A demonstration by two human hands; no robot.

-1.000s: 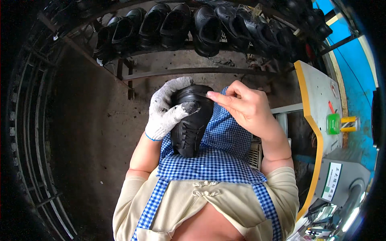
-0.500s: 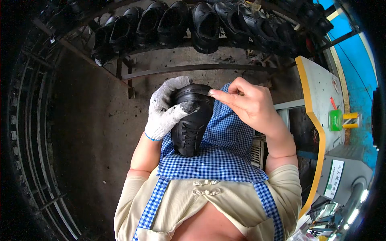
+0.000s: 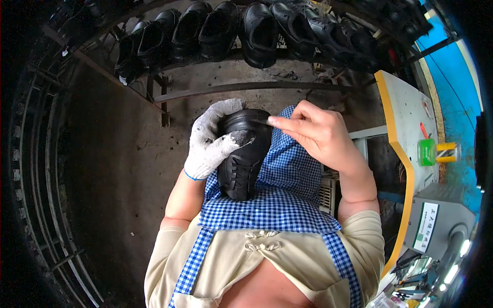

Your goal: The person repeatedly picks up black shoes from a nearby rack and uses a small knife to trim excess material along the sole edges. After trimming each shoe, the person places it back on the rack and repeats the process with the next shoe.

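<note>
Where the black shoe (image 3: 250,154) sits: held up before the wearer's lap, laces toward the body, broad rounded end away; its lower tip meets the checked apron (image 3: 267,210) in my sight, but whether it presses on the cloth I cannot tell.
Gloved left hand (image 3: 208,141): wrapped around the shoe's rounded end, thumb laid across the upper, dark smudges on the thumb; some of the fingers run out of sight behind the shoe.
Bare right hand (image 3: 321,134): narrow, thumb and forefinger drawn together at the shoe's right edge; I cannot tell whether anything thin is pinched there, and the other fingers are curled under.
Hidden on the shoe: the underside and the side turned from me.
Shoe rack ahead: a row of black shoes (image 3: 258,54) above a dark metal rail (image 3: 246,90); those at the ends blur into shadow.
Left side: a metal frame (image 3: 49,169), half lost in the dark rim.
Right side: a yellow-edged worktop (image 3: 411,118) with a green container (image 3: 425,153), a yellow one beside it, and a grey machine (image 3: 448,218), partly cut off.
Behind the right forearm: a pale slatted crate (image 3: 326,197), mostly covered.
</note>
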